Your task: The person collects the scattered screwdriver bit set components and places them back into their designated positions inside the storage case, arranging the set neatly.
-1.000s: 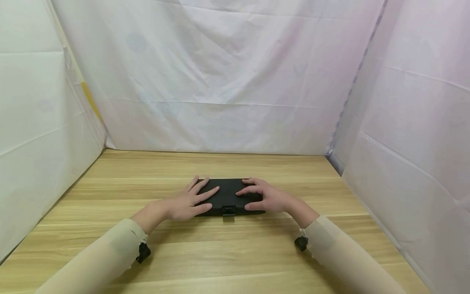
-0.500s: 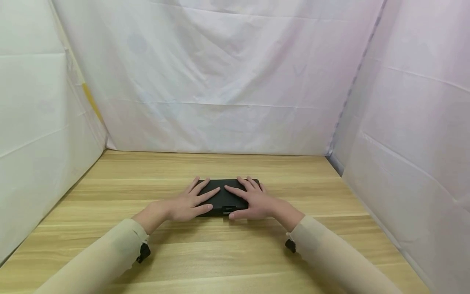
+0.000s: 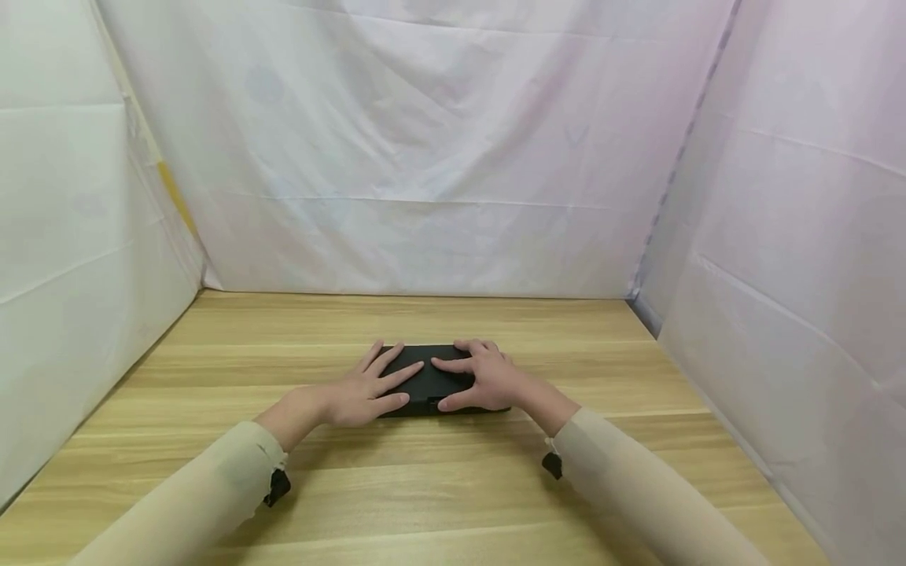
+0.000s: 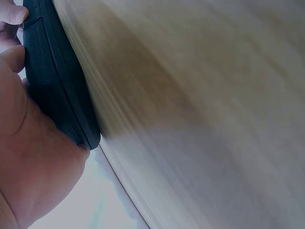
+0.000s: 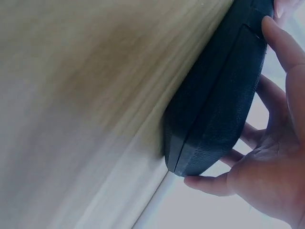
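A long black case (image 3: 425, 384) with a grained surface lies closed on the wooden table, its front latch (image 3: 433, 403) toward me. My left hand (image 3: 351, 397) rests on its left part with fingers spread and straight. Over the right part lies my right hand (image 3: 495, 379), fingers spread, the thumb at the front edge beside the latch and partly covering it. From the left wrist, the left hand (image 4: 40, 157) touches the case's (image 4: 57, 90) top. In the right wrist view, the right hand (image 5: 271, 164) arches over the case (image 5: 214, 105), its little finger at the end corner.
White cloth hangs behind the table (image 3: 425, 487) as a back wall (image 3: 425, 157), with more cloth at the left (image 3: 64, 236) and right (image 3: 793, 236). A small black device (image 3: 278, 487) sits under the left cuff, another black device (image 3: 552, 465) under the right.
My right hand has shifted left along the case, flattening and then arching a little. Its thumb moved to the latch, whose tab no longer shows jutting out. The left hand stays put.
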The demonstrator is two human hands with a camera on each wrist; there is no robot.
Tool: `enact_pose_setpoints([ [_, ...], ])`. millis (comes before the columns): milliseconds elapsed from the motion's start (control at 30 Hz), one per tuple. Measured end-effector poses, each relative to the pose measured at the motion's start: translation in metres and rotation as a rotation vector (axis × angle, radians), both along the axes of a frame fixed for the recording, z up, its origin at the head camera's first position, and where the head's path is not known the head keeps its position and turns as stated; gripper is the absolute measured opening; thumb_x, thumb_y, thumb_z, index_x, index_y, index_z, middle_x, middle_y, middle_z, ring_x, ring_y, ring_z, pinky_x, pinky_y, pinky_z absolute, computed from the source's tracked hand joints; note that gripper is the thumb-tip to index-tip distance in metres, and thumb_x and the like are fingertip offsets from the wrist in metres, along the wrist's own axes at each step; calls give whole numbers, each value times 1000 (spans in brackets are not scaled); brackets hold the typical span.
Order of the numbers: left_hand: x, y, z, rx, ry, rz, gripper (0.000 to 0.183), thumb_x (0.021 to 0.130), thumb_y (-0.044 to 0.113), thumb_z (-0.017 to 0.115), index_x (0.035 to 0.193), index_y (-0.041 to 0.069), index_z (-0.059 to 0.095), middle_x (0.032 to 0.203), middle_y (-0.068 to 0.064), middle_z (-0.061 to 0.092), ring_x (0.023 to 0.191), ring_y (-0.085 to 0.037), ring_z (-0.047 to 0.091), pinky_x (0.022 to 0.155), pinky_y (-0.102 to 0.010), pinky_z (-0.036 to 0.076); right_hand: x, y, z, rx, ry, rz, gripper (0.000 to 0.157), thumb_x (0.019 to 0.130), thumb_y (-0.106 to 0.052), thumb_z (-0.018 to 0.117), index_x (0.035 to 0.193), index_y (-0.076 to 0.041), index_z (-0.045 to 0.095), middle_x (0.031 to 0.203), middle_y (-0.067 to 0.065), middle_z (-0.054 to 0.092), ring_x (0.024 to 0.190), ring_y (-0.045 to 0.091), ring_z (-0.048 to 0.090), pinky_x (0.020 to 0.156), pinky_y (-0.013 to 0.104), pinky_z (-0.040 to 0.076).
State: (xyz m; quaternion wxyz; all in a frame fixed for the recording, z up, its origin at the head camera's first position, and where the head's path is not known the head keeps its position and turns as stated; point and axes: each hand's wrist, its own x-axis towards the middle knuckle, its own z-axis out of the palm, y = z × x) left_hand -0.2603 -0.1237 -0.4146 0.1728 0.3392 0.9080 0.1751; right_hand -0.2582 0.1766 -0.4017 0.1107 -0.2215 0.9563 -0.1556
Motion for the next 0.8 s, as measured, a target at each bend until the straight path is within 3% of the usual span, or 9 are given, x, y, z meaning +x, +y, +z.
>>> enact_pose_setpoints([
  [533, -1, 1, 4, -9, -3, -8, 66, 117, 60, 34, 177, 38, 17, 186, -11, -10, 168, -48, -22, 129, -79, 8, 1, -5, 10, 41, 8, -5, 76, 94, -69, 78, 162, -47, 52, 181, 7, 28, 162, 42, 27, 122, 75, 31],
  [700, 0, -4, 1, 44, -28, 20, 69, 115, 61, 40, 177, 36, 20, 186, -9, -7, 169, -45, -19, 129, -80, 9, 2, 6, 6, 10, -28, 33, 77, 102, -72, 64, 169, -43, 41, 184, 9, 18, 168, 43, 19, 128, 74, 24],
  [800, 1, -9, -4, 97, -18, 75, 76, 114, 64, 43, 178, 32, 17, 186, -12, -7, 170, -46, -15, 129, -79, 10, 6, 24, 1, -38, -15, 15, 78, 108, -69, 55, 174, -32, 34, 185, 13, 13, 170, 44, 15, 132, 73, 14],
])
